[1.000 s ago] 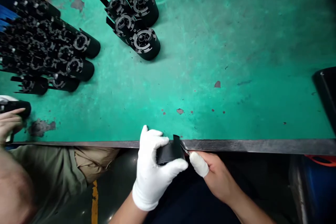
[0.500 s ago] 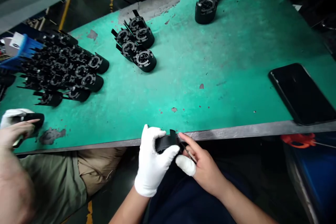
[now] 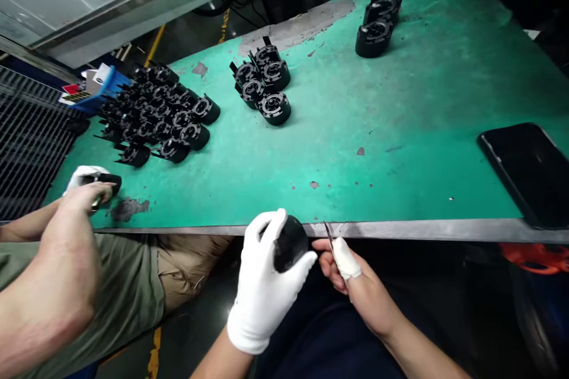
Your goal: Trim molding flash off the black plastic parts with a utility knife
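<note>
My left hand (image 3: 265, 284), in a white glove, is closed around a round black plastic part (image 3: 291, 244) at the table's front edge. The part's smooth, rounded side is turned up; the fingers cover its left side. Just right of it is my right hand (image 3: 351, 275), bare except for a white cover over the thumb. Thumb and fingers pinch a thin pointed blade (image 3: 329, 232), its tip pointing up and away from me. Blade and part are apart. The blade's handle is hidden in the hand.
Groups of black parts stand on the green table (image 3: 320, 183): a large cluster (image 3: 155, 112) left, a small group (image 3: 274, 108) mid-table, more (image 3: 373, 38) at the back right. A phone (image 3: 527, 172) lies right. A co-worker's hands (image 3: 91, 186) hold a black part. Orange-handled scissors (image 3: 533, 257) are lower right.
My left hand has turned the black part, so its rounded side now shows instead of its upright tab. My right hand has drawn slightly right, the blade now pointing up. The view has shifted left.
</note>
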The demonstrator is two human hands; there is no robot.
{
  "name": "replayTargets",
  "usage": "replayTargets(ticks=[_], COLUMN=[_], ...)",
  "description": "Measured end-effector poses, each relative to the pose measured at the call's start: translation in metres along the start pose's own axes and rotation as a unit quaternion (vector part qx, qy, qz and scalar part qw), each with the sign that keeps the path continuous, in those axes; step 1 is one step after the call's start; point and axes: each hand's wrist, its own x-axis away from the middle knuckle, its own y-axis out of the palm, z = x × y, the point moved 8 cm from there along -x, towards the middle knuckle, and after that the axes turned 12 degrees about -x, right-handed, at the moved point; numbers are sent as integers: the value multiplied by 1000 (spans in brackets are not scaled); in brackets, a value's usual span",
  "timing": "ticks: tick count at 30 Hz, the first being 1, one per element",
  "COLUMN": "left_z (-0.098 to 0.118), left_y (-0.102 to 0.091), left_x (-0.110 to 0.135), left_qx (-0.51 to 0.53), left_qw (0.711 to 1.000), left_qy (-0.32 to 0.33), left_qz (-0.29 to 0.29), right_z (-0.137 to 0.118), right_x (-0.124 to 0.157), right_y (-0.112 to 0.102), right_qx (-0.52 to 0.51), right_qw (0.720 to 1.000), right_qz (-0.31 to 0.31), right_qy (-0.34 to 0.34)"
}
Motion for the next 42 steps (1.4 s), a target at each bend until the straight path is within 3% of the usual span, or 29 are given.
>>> replayTargets(ticks=[3,6,10,22,28,37,42], left_z=[5,5,6,2,1,0,-2], left_y=[7,10,10,14,14,16,19], left_x=[3,6,8,11,13,21,27], left_qx=[-93,-79,-69,-45,-50,-31,-1], left_qw=[994,994,995,997,996,992,989], left_qy=[22,15,2,-19,-13,47,84], left_qz=[45,67,70,52,69,117,123], right_z=[6,2,-3,-10,-3,3,-1], right_x=[4,-1,-11,-22,-18,-19,-16], right_y=[-11,-1,12,13,12,6,2], right_qx=[60,84,93,140,92,135,162], right_qw=[998,996,993,989,994,990,985], right_qz=[-2,-40,-68,-38,-50,-26,-37], right_qy=[15,-3,-32,-34,-25,-15,-54])
